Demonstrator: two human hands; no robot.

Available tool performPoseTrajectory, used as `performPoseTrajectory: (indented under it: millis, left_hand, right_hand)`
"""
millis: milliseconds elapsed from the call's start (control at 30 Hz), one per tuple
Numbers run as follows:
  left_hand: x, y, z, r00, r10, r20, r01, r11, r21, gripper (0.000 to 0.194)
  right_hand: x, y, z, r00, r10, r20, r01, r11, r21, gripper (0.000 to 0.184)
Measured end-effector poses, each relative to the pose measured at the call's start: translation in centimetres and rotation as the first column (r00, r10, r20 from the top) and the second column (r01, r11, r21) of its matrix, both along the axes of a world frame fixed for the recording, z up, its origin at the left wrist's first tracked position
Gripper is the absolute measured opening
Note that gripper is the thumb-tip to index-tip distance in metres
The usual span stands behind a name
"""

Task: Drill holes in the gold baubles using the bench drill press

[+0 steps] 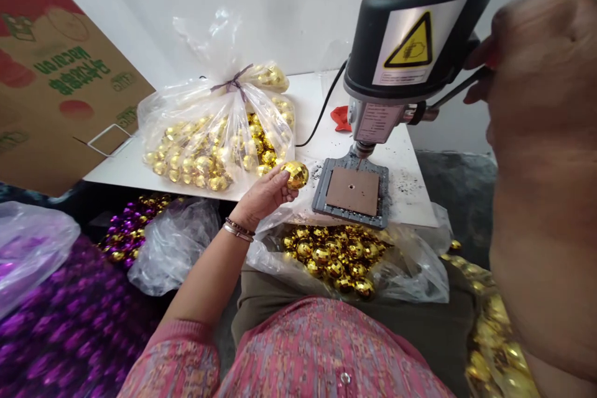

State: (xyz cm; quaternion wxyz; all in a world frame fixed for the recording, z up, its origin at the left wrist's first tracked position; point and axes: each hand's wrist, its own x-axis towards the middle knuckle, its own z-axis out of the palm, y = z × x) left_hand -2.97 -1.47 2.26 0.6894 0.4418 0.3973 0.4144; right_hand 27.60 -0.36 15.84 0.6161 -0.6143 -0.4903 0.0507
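Note:
Between the thumb and fingers of my left hand (pixel 268 194) is a shiny gold faceted ball (pixel 296 175), held just left of the drill press base. My right hand (pixel 527 56) is raised at the right, its fingers closed around the feed lever (pixel 459 88) of a black bench drill press (pixel 415 25). Below the drill chuck (pixel 362 149) lies a brown square board (pixel 353 191) with a small hole, resting on the grey metal base (pixel 383 214). Many gold balls (pixel 333 255) fill an open clear plastic bag in my lap.
A tied clear bag of gold balls (pixel 200 149) stands on the white table (pixel 303 84). Dark shavings (pixel 408 183) and a red scrap (pixel 341 118) lie there too. A cardboard box (pixel 60 74) leans at left, above bags of purple balls (pixel 69 317). More gold balls (pixel 494 329) sit at lower right.

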Motion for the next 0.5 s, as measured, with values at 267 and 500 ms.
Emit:
performPoseTrajectory:
  millis: [267,500]
  left_hand:
    - [4.8,0.8,-2.8,0.996,-0.072,-0.042,0.065,0.985,-0.162,0.061]
    - [8.0,2.3,-2.2,0.918,-0.088,-0.387,0.123,0.990,0.067,0.037]
  right_hand:
    - [-0.1,1.8,1.9,0.991,0.086,-0.104,-0.094,0.993,-0.074,0.034]
    - [0.6,2.8,1.4,0.988,0.125,-0.086,-0.131,0.990,-0.059,0.038]
